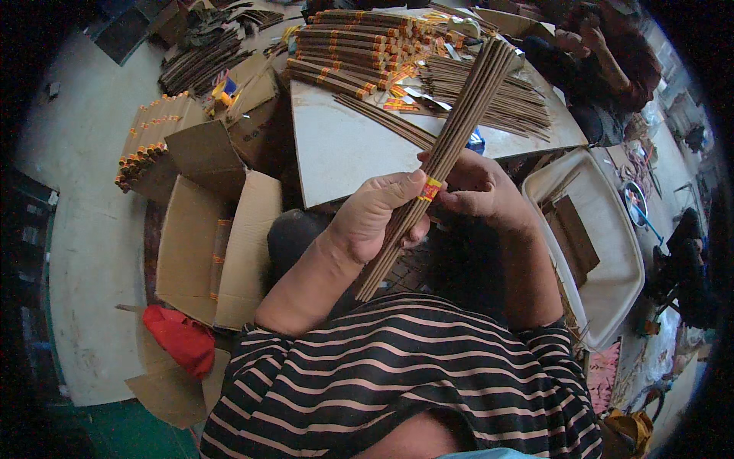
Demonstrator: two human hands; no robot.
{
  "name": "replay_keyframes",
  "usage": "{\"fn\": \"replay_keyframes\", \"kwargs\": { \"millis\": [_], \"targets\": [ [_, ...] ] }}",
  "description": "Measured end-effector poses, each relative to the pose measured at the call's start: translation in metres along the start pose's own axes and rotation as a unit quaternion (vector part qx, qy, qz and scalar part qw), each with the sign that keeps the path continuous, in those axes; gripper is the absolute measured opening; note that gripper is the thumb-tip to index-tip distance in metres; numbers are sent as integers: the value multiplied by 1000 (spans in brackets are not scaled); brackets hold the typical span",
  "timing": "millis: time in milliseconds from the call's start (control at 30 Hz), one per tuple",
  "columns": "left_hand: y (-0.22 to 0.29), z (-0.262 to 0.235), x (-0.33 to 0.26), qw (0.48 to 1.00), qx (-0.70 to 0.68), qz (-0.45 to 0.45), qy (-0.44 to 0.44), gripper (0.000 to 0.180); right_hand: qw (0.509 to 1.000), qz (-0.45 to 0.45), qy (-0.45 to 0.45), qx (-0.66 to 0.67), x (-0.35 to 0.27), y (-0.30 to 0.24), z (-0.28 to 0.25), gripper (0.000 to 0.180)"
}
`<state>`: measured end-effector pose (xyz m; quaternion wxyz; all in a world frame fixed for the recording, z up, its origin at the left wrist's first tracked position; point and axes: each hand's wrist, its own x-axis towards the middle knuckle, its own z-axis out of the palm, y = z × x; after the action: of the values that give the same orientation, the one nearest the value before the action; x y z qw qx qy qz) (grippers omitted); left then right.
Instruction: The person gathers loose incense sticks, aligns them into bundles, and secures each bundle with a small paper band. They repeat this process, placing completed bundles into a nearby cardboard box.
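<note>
A bundle of thin brown incense sticks [466, 115] slants up and to the right in front of me. A red and yellow paper band [430, 189] wraps its middle. My left hand [375, 210] is closed around the bundle just below the band, thumb on top. From the right, my right hand [485, 191] curls against the bundle at the band; its thumb points at the band and some fingertips are hidden behind the sticks. Beyond them, a white table [329, 145] bears a stack of banded incense bundles [344, 50] and a spread of loose sticks [505, 96].
At my left stands an open cardboard box [191, 245] with banded bundles inside, a red cloth [180, 340] beside it. More banded bundles [157, 134] lie behind. To the right is a white plastic tub [623, 275] holding cardboard. Another person [612, 69] sits at the far right.
</note>
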<state>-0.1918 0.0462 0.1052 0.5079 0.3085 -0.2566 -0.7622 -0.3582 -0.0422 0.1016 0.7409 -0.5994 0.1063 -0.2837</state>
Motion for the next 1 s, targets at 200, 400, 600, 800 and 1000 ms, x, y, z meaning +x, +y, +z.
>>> {"fn": "replay_keyframes", "kwargs": {
  "millis": [200,400,600,800,1000],
  "targets": [
    [-5,5,-2,997,56,49,36,33,994,6,109,-29,-1,4,24,38],
    [-8,7,-4,998,39,41,20,32,994,-38,107,-4,-3,13,26,39],
    [-14,5,-1,997,52,44,29,31,991,-34,130,-4,-1,18,24,44],
    [-16,9,-5,997,41,42,51,30,987,-36,157,-29,-2,24,24,45],
    [-15,25,0,986,152,54,51,33,984,-17,163,-74,-8,17,18,41]
  ]
}}
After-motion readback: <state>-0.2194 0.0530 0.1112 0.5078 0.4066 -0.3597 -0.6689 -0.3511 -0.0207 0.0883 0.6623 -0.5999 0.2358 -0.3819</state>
